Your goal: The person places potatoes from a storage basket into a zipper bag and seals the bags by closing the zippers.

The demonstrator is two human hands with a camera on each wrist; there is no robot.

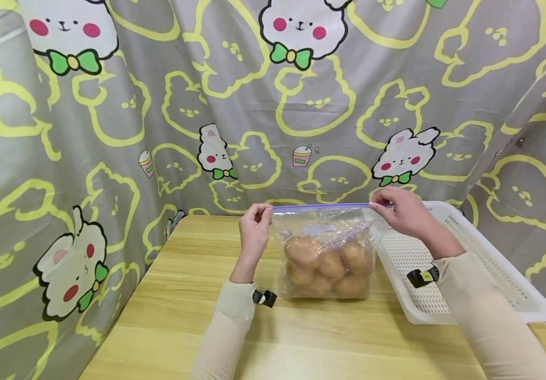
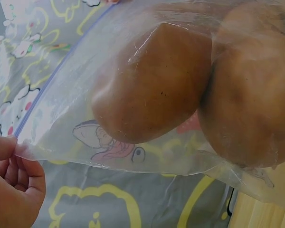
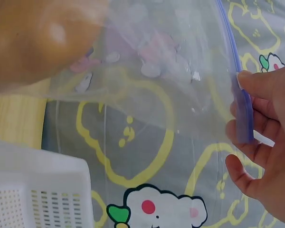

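Head view: clear zip bag [image 1: 327,248] stands upright on the wooden table [image 1: 168,316], near table centre, holding several potatoes [image 1: 329,266] piled in its lower half; blue zip strip [image 1: 320,206] runs level along the top edge, stretched between both hands.

Left hand [image 1: 255,229] at 9 o'clock of the bag; thumb and forefinger pinch the left end of the strip, other fingers curled under. Left wrist view: fingertips [image 2: 4,147] nip the bag's corner; two potatoes [image 2: 152,85] press against the film close to the lens.

Right hand [image 1: 403,211] at 3 o'clock of the bag; thumb and fingers pinch the right end of the strip. Right wrist view: fingertips [image 3: 256,85] pressed together on the blue strip [image 3: 244,114]; remaining fingers loosely bent below it.

White perforated basket [image 1: 491,274] lies on the table at 3 o'clock of the bag, just beside it, under the right forearm; patterned grey curtain [image 1: 159,95] with rabbit print hangs behind, at 12 o'clock.
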